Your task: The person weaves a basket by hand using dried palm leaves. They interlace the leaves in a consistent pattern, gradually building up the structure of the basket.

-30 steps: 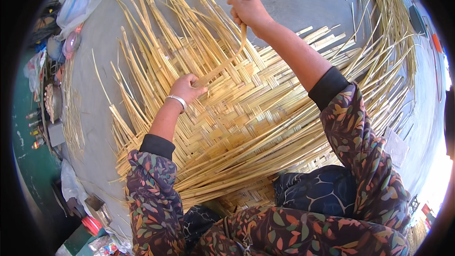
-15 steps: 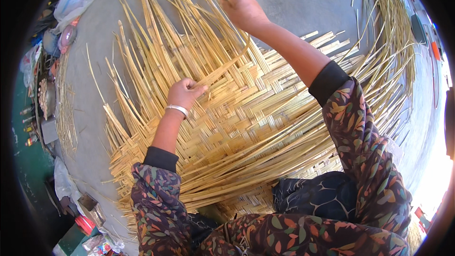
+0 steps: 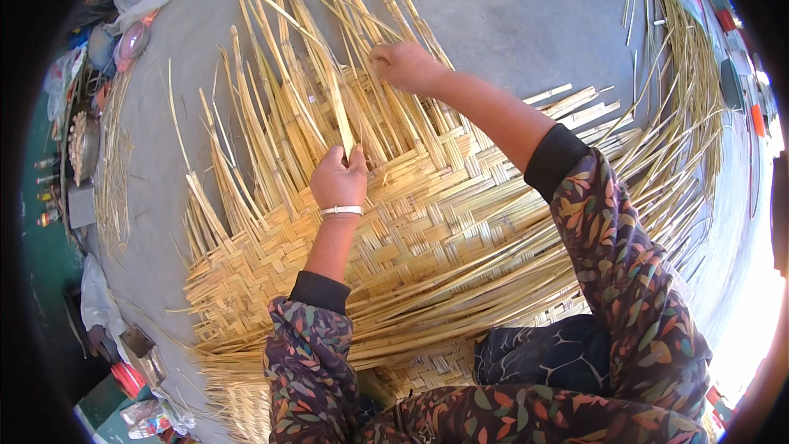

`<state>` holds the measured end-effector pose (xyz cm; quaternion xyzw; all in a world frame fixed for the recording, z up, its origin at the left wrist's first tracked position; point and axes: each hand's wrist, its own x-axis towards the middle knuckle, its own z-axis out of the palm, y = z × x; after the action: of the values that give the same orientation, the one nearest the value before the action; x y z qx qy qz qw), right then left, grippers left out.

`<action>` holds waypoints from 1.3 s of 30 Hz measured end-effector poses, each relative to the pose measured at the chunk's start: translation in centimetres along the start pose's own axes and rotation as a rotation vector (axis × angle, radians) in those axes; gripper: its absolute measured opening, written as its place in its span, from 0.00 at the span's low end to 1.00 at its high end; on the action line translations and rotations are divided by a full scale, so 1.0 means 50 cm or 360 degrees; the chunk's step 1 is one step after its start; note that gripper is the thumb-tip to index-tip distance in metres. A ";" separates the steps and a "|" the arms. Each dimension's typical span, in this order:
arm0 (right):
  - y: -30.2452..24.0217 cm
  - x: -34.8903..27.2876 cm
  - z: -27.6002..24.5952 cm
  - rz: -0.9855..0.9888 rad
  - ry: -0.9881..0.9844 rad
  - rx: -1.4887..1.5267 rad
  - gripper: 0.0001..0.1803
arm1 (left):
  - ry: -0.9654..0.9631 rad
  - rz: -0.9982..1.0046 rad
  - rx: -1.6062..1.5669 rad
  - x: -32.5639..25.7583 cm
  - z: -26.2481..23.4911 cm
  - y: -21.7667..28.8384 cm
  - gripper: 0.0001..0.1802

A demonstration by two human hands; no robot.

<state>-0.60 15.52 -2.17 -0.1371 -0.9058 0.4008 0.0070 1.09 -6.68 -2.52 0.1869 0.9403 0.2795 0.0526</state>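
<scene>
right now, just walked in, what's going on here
A person is working bare-handed over a partly woven mat of straw-coloured strips on a grey floor. The left hand pinches a long flat strip that runs away from the person, across the unwoven ends at the mat's far side. The right hand is farther out, fingers curled; whether it holds anything can't be told.

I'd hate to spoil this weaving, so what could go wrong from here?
The strip pinched in the left hand curves, so bending it harder might crack it. It crosses other protruding strips, so it could snag on them. Long loose strips lie close to the knee, which might shift them.
</scene>
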 end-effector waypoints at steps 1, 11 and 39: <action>0.004 0.008 0.004 0.0043 -0.0020 -0.0131 0.15 | 0.0010 -0.0018 -0.0016 -0.001 0.000 0.002 0.18; -0.003 0.076 0.025 0.0491 -0.0120 -0.0262 0.17 | 0.0032 -0.0083 -0.0272 0.000 0.000 -0.002 0.24; -0.044 -0.010 -0.030 0.0397 -0.0227 0.1813 0.08 | -0.0296 0.0089 -0.0416 -0.004 -0.010 -0.024 0.15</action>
<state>-0.49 15.06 0.49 -0.1899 -0.5229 0.8305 -0.0286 0.80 -7.93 -2.77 0.2297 0.8814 0.3823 0.1555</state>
